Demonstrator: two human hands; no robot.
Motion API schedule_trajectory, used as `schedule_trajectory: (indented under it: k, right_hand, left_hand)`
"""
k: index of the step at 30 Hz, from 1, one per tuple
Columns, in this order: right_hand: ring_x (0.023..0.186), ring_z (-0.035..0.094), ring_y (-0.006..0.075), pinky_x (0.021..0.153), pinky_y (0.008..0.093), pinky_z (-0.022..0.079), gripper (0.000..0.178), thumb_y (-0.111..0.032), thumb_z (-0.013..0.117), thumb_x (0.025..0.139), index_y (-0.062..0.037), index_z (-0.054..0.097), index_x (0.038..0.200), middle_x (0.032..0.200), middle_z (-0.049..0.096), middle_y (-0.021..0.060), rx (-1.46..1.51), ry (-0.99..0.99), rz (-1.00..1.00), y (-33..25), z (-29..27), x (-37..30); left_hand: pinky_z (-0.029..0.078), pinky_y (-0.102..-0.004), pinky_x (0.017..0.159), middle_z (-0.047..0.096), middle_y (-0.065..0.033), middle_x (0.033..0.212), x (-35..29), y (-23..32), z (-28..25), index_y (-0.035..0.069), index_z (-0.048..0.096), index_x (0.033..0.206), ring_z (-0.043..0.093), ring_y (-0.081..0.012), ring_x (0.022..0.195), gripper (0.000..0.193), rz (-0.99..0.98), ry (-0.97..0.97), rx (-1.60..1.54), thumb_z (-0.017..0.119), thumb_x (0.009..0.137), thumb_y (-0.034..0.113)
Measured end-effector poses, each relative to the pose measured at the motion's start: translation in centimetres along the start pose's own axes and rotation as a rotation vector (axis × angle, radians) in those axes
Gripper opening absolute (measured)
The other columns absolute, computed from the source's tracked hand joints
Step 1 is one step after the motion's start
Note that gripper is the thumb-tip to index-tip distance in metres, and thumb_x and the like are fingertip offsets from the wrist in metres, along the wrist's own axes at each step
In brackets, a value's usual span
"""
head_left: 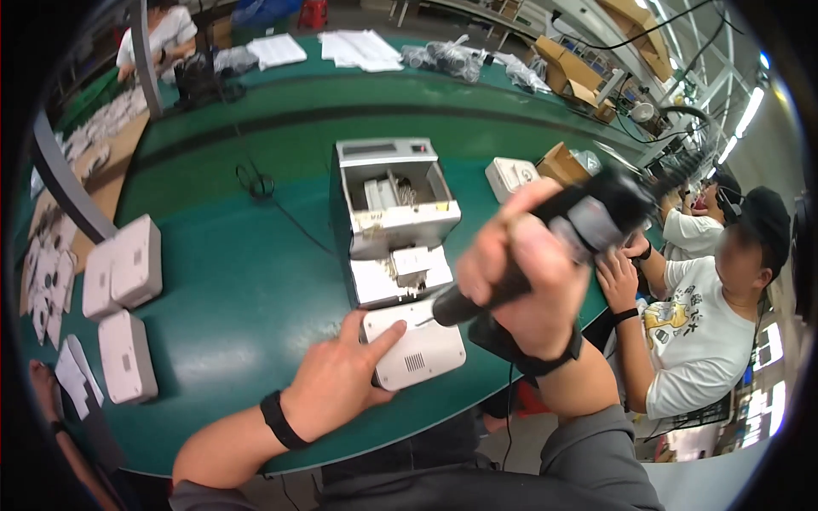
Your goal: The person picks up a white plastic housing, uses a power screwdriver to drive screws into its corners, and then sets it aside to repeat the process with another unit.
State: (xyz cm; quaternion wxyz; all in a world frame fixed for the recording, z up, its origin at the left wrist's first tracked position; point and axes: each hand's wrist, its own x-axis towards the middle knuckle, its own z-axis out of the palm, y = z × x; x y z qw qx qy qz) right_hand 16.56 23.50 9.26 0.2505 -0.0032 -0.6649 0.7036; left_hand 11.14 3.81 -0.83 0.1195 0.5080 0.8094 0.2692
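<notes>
A white plastic case (426,345) with a small slotted grille and corner holes lies near the table's front edge. My left hand (336,370) grips its left end, with the index finger laid across the top. In my right hand (532,272) is a black electric screwdriver (588,217), held tilted and slightly blurred. Its thin bit points down to the left, over the upper part of the case; whether the tip touches is hard to tell. Just beyond the case stands a boxy screw feeder (396,217) with an open top and a worn white front.
Several white cases (128,353) stand at the left, and another white case (511,177) lies beyond the feeder to the right, beside a cardboard box (560,162). A cable (302,228) runs to the feeder. A co-worker (707,307) sits close on the right.
</notes>
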Motion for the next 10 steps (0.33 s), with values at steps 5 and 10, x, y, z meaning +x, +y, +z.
schedule_trajectory:
  k: [5, 10]
  right_hand:
    - [0.047, 0.051, 0.0197, 0.049, 0.0366, 0.045, 0.036, -0.032, 0.064, 0.09, -0.0097, 0.041, 0.105, 0.063, 0.052, 0.0062, 0.057, -0.085, -0.074, -2.6, -0.2, -5.2]
    - [0.047, 0.052, 0.0211, 0.05, 0.0382, 0.046, 0.045, -0.039, 0.071, 0.086, -0.0114, 0.041, 0.105, 0.063, 0.052, 0.0065, 0.013, -0.052, -0.019, -2.5, -0.2, -7.2]
  left_hand:
    - [0.057, -0.0436, 0.076, 0.048, -0.0276, 0.128, 0.2, -0.4, -0.3, 0.016, 0.051, 0.139, 0.067, -0.0398, 0.084, 0.086, 0.025, 0.038, -0.006, 0.088, 0.062, 0.02]
    - [0.057, -0.0441, 0.076, 0.047, -0.0282, 0.128, 0.2, -0.2, 0.4, 0.016, 0.051, 0.139, 0.067, -0.0407, 0.084, 0.084, 0.018, 0.025, 0.005, 0.088, 0.064, 0.021]
